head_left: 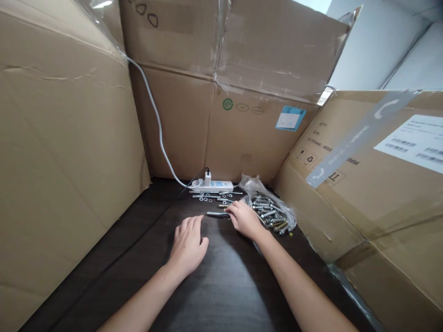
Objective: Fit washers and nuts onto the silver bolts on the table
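Note:
My left hand [188, 244] rests on the dark table, palm down, fingers stretched forward and holding nothing. Just beyond its fingertips lies a silver bolt [215, 214]. My right hand [244, 219] is at the right end of that bolt, thumb and fingertips pinched together; what they grip is too small and hidden to make out. Small washers [225, 217] lie beside its fingertips. Behind, long bolts [204, 197] lie in rows with several nuts and rings [205, 199]. To the right, a clear plastic bag [289, 214] holds many loose silver and brass-coloured bolts [270, 213].
A white power strip [223, 186] with a plugged-in charger [208, 178] lies at the back. Its white cable [157, 117] runs up the cardboard wall [180, 124]; a black cable [138, 237] crosses the table leftward. Cardboard boxes [69, 115] enclose the left, back and right sides.

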Motion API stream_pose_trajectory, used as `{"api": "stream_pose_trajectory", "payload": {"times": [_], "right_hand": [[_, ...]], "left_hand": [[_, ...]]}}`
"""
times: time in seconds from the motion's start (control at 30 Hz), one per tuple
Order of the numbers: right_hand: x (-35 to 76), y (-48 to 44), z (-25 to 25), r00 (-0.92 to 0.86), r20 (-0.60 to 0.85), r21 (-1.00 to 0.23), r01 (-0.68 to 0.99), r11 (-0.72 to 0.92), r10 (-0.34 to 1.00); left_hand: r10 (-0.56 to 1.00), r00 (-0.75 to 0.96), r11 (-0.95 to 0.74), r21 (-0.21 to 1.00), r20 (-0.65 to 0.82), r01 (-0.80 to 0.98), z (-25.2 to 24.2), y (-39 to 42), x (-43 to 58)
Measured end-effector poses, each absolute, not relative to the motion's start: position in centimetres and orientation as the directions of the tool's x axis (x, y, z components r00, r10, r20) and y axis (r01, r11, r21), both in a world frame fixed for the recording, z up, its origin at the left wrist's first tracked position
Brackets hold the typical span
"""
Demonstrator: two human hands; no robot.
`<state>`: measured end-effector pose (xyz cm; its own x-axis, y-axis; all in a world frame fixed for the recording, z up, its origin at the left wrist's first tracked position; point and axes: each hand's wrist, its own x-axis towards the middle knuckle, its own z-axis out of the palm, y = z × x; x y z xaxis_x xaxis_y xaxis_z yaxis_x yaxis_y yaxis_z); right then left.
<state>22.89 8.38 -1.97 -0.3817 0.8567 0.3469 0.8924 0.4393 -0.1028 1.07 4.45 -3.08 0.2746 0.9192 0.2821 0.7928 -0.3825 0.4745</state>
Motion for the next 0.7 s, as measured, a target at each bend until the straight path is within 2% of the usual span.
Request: {"api": "stream_pose_trajectory", "payload": {"times": [0.2, 0.33, 0.43, 0.5, 0.57, 0.63, 0.7], "right_hand": [[21.3, 7.4, -2.6, -0.371, 0.401, -0.202, 0.856, 0.476, 0.837], [20.6, 6.4, -3.2, -0.321, 0.430, -0.282, 0.840, 0.463, 0.844], [20.3, 5.5, -3.5, -0.250, 0.434, -0.364, 0.830, 0.422, 0.866], [19.9, 4.8, -3.6, -0.170, 0.439, -0.462, 0.799, 0.384, 0.882], [19.4, 4.1, -3.9, -0.075, 0.416, -0.609, 0.718, 0.338, 0.907], [18.8, 3.5, -4.1, 0.004, 0.323, -0.805, 0.527, 0.272, 0.947], [18.2, 3.1, -4.2, 0.020, 0.215, -0.931, 0.306, 0.199, 0.976]], "left_hand": [[0.917, 0.297, -0.393, 0.488, 0.265, 0.779, -4.0, 5.6, 1.0], [0.920, 0.271, -0.389, 0.570, 0.284, 0.724, -4.1, 6.0, 0.6], [0.919, 0.261, -0.395, 0.683, 0.296, 0.615, -4.2, 6.2, 0.4], [0.910, 0.256, -0.414, 0.763, 0.327, 0.496, -4.1, 6.1, 0.5], [0.884, 0.278, -0.462, 0.793, 0.377, 0.397, -3.8, 5.8, 0.7], [0.842, 0.333, -0.528, 0.777, 0.425, 0.342, -3.3, 5.2, 1.0], [0.787, 0.409, -0.595, 0.742, 0.461, 0.309, -2.8, 4.5, 1.2]]}}
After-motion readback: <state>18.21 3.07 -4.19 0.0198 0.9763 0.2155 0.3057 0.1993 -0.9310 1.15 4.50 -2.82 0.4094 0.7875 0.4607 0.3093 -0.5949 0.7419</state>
